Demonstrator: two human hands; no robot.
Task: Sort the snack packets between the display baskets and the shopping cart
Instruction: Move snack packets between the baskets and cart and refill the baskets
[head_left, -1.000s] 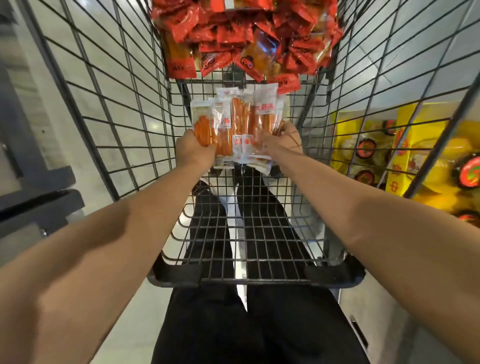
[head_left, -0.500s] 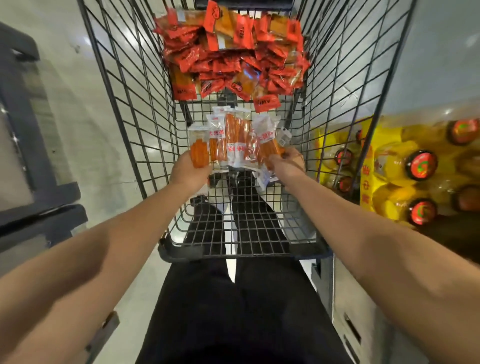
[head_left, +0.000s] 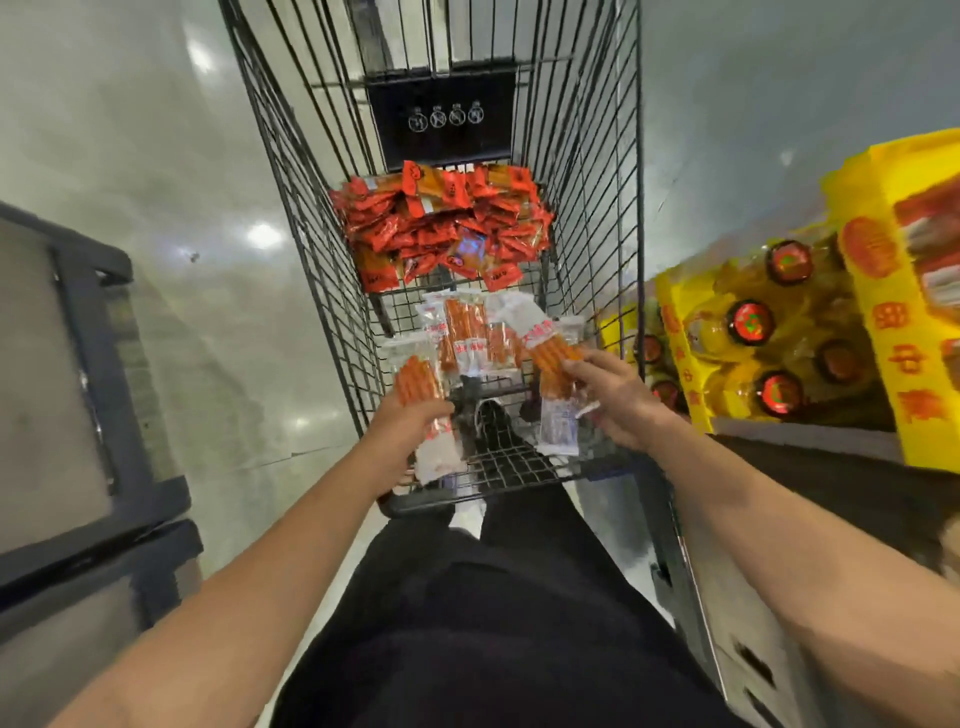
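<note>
A black wire shopping cart (head_left: 311, 291) stands right in front of me. A heap of red snack packets (head_left: 441, 223) fills its far end. Several clear packets of orange sausage sticks (head_left: 467, 332) lie at the near end of the cart. My left hand (head_left: 400, 441) grips one clear sausage packet (head_left: 423, 400) at the cart's near left. My right hand (head_left: 618, 400) holds another clear sausage packet (head_left: 553, 374) at the near right, its lower end hanging down.
Yellow cases of bottles with red caps (head_left: 769, 353) stand on a low shelf to the right of the cart. A dark metal rack (head_left: 104, 395) stands at the left. Shiny grey floor (head_left: 182, 156) lies beyond, and my black trousers (head_left: 509, 623) fill the bottom.
The bundle that both hands held together has split. Most packets now lie in the cart, each hand keeps one, and the hands have moved apart. My view has tilted up, showing the cart's far end.
</note>
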